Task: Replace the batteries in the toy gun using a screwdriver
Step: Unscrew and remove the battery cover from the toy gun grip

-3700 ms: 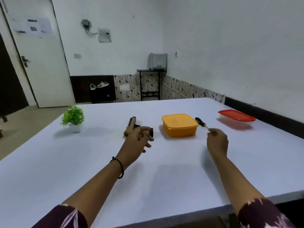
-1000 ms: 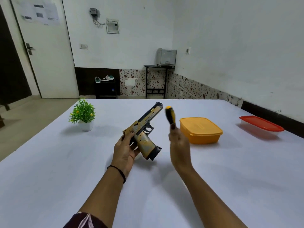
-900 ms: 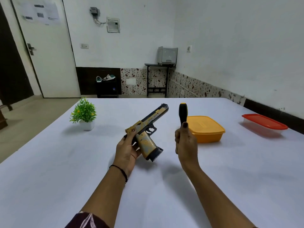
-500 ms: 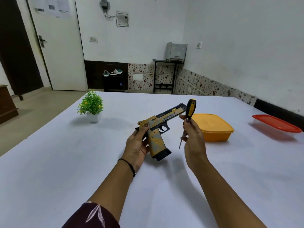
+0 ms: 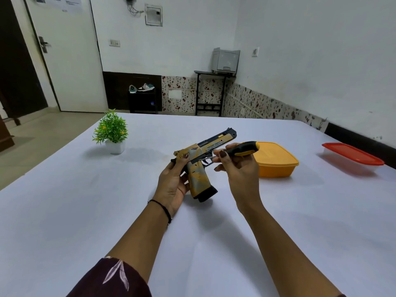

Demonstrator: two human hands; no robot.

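Note:
A tan and black toy gun [image 5: 200,166] is held above the white table [image 5: 85,200], barrel pointing up and to the right, grip pointing down. My left hand [image 5: 173,183] is closed around the back of its grip. My right hand [image 5: 237,168] holds a screwdriver [image 5: 241,150] with a black and yellow handle, lying nearly level. Its thin metal shaft points left and its tip touches the side of the gun near the trigger.
An orange lidded box [image 5: 276,160] stands just right of my right hand. A clear box with a red lid [image 5: 352,155] sits at the table's right edge. A small potted plant [image 5: 112,132] stands at the far left.
The screwdriver has swung from upright to nearly level, and its tip has come against the gun's side. The gun has stayed in my left hand.

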